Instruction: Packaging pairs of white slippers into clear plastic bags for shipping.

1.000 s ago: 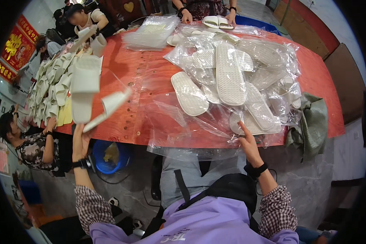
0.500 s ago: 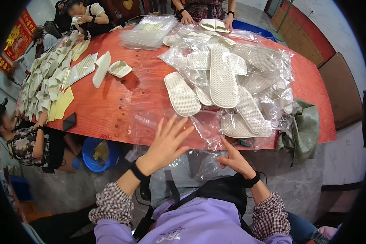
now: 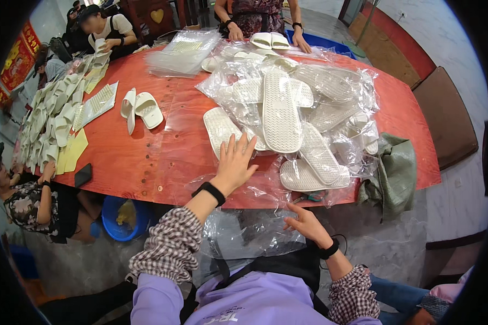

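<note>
My left hand (image 3: 236,165) reaches over the near left of a pile of bagged slippers, fingers spread. Its fingertips overlap a white slipper (image 3: 218,125) with a woven-pattern sole; whether they touch it I cannot tell. Closer to me, my right hand (image 3: 309,223) is at the table's near edge, thumb and index finger apart, beside a clear plastic bag (image 3: 238,225) that hangs over the edge. Another white slipper (image 3: 281,116) lies sole up on top of the pile. A further slipper (image 3: 314,176) lies near the right hand, partly under another one.
The red table (image 3: 124,157) also bears a stack of clear bags (image 3: 181,54), a pair of slippers (image 3: 148,110), a slipper heap (image 3: 51,122) and a phone (image 3: 83,175). A green sack (image 3: 390,179) drapes over the right edge. A blue bucket (image 3: 126,216) stands below. Co-workers sit or stand around.
My left hand has moved forward over the left slipper of the pile. At the table's left, two slippers now lie together. The far co-worker's hand has left the white pair. The view has shifted slightly.
</note>
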{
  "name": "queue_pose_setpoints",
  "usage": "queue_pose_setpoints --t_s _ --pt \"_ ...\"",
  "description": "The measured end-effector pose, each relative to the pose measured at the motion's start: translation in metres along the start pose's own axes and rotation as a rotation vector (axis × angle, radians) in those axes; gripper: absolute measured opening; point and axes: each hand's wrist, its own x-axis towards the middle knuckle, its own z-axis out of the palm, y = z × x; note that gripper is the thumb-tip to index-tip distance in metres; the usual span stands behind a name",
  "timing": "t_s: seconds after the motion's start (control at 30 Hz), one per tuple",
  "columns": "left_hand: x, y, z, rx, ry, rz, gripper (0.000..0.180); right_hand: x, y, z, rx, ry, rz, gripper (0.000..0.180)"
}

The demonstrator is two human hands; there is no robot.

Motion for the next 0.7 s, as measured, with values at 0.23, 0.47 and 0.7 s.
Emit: queue_pose_setpoints --t_s 0.23,0.47,0.7 --pt "0.024 -0.038 0.027 0.159 -0.011 0.108 0.068 -0.006 -0.016 -0.008 0.047 -0.03 -0.123 0.077" --pt "0.052 -0.099 -0.072 -0.125 0.111 0.129 0.029 0.03 -0.031 0.009 0.052 -0.054 -0.097 0.085" --pt "0.057 -0.101 -0.247 0.033 -0.263 0.251 0.028 0.079 -0.002 0.021 -0.05 0.045 -0.269 0.078"
